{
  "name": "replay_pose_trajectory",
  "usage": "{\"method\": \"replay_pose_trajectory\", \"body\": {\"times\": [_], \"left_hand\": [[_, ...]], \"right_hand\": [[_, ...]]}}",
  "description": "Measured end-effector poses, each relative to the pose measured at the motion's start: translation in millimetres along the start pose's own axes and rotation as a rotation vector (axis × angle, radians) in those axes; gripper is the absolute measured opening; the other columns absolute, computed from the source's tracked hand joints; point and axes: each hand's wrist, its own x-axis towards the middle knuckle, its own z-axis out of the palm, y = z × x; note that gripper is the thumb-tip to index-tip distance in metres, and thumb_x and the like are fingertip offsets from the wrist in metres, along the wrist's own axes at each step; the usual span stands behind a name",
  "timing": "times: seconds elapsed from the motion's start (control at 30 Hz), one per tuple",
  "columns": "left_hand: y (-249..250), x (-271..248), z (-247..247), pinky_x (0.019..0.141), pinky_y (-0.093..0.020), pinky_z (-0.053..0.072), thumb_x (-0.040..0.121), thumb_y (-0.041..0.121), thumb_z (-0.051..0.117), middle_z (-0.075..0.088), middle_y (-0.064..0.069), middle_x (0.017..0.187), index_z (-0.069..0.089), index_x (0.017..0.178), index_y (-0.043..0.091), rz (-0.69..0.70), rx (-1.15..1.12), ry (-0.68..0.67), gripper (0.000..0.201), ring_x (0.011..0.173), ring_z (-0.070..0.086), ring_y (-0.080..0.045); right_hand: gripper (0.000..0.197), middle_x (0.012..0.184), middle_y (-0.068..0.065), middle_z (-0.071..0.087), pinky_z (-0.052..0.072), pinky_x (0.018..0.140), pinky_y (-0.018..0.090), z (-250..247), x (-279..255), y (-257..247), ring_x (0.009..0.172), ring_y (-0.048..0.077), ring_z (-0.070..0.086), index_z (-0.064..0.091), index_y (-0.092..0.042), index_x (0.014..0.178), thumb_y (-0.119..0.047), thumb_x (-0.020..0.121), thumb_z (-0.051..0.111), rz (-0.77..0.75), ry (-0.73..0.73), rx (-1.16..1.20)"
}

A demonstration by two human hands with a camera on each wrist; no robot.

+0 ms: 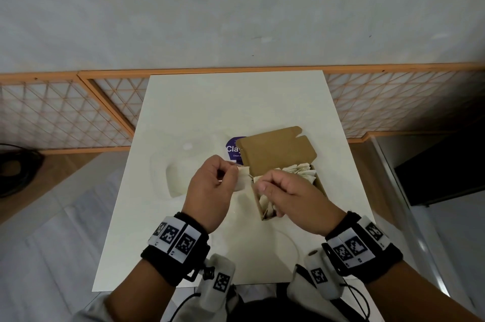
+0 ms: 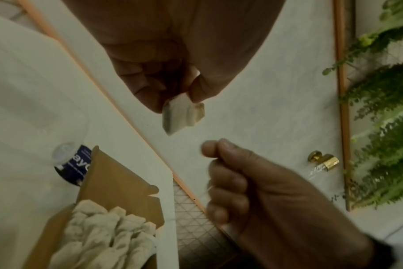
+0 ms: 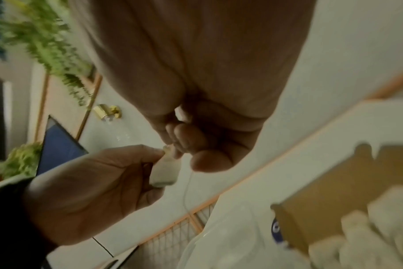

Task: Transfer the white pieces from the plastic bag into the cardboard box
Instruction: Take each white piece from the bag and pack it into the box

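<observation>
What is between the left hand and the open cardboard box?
Only the white piece that the left hand pinches; in the head view it reaches the edge of the cardboard box.

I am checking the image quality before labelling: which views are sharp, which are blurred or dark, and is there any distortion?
Head view: evenly lit and mostly sharp, with the table edges splayed by the wide angle. Left wrist view: dim, the white piece readable, the right hand slightly smeared. Right wrist view: strongest motion blur, the cardboard box and plants soft.
</observation>
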Motion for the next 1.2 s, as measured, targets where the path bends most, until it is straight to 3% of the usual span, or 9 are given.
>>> {"method": "replay_pose_trajectory", "body": {"times": [0.13,0.2,0.3,0.43,0.6,0.8,0.97,1.07,1.2], "left_hand": [[0.3,-5.4,-2.6,0.075,-0.031,0.054,0.101,0.019,0.062,0.074,-0.004,0.091,0.063,0.086,0.013,0.044,0.025,-0.079,0.016,0.084,0.067,-0.022],[2.1,-9.2,-2.5,0.071,-0.027,0.052,0.102,0.019,0.061,0.073,-0.005,0.09,0.063,0.087,0.013,0.066,0.021,-0.146,0.016,0.082,0.065,-0.022],[5.6,-14.6,-0.5,0.071,-0.033,0.049,0.105,0.022,0.059,0.067,-0.01,0.086,0.063,0.089,0.015,0.142,0.039,-0.245,0.017,0.081,0.058,-0.028],[9.2,-17.8,2.5,0.075,-0.044,0.048,0.104,0.033,0.055,0.064,-0.012,0.085,0.062,0.09,0.016,0.191,0.009,-0.272,0.023,0.08,0.056,-0.03],[7.6,-19.4,2.0,0.078,-0.051,0.05,0.103,0.034,0.054,0.064,-0.014,0.086,0.062,0.091,0.014,0.193,-0.014,-0.249,0.025,0.082,0.057,-0.033],[3.1,-20.3,4.8,0.08,-0.054,0.051,0.106,0.029,0.055,0.063,-0.013,0.085,0.061,0.089,0.014,0.175,-0.023,-0.247,0.023,0.081,0.057,-0.032],[4.5,-19.5,7.9,0.086,-0.058,0.052,0.103,0.038,0.051,0.066,-0.018,0.089,0.064,0.092,0.014,0.122,-0.094,-0.268,0.029,0.087,0.061,-0.038],[4.4,-18.1,9.8,0.088,-0.058,0.053,0.102,0.039,0.051,0.068,-0.019,0.091,0.065,0.093,0.012,0.094,-0.109,-0.273,0.031,0.09,0.063,-0.04],[-3.2,-16.0,15.1,0.086,-0.057,0.055,0.103,0.038,0.052,0.07,-0.012,0.088,0.066,0.091,0.018,0.085,-0.072,-0.286,0.027,0.086,0.064,-0.035]], "right_hand": [[0.018,0.065,-0.015,0.053,0.04,0.06,0.02,-13.9,-2.4,-16.1,0.06,0.002,0.046,0.067,-0.015,0.096,-0.023,0.108,0.057,-0.154,0.139,-0.117],[0.015,0.066,-0.021,0.054,0.041,0.06,0.017,-19.6,1.7,-21.2,0.061,0.002,0.048,0.069,-0.014,0.099,-0.02,0.108,0.057,-0.19,0.199,-0.129],[0.013,0.071,-0.018,0.06,0.046,0.063,0.018,-24.6,12.0,-23.5,0.064,0.002,0.052,0.07,-0.017,0.102,-0.022,0.107,0.059,-0.179,0.256,-0.124],[0.016,0.087,-0.006,0.072,0.057,0.074,0.035,-21.5,18.9,-11.4,0.077,0.016,0.065,0.074,-0.022,0.107,-0.027,0.106,0.06,-0.086,0.237,-0.11],[0.028,0.11,-0.018,0.07,0.047,0.082,0.017,-18.9,6.4,2.8,0.094,0.0,0.066,0.07,-0.027,0.131,-0.03,0.106,0.059,-0.031,0.298,-0.161],[0.026,0.107,-0.016,0.072,0.048,0.081,0.012,-17.4,-8.5,-6.3,0.096,0.001,0.067,0.073,-0.025,0.128,-0.027,0.107,0.058,-0.129,0.267,-0.071],[0.016,0.1,0.001,0.076,0.059,0.084,0.039,-12.1,-8.8,-10.7,0.092,0.023,0.071,0.076,-0.025,0.115,-0.029,0.103,0.066,-0.127,0.194,-0.012],[0.014,0.077,-0.005,0.071,0.051,0.065,0.026,-9.9,-8.6,-9.9,0.068,0.012,0.062,0.078,-0.016,0.101,-0.023,0.103,0.066,-0.157,0.12,0.033],[0.023,0.063,-0.012,0.055,0.04,0.06,0.018,-10.8,-7.0,-4.5,0.059,0.002,0.048,0.073,-0.018,0.082,-0.02,0.103,0.066,-0.19,0.117,-0.045]]}}
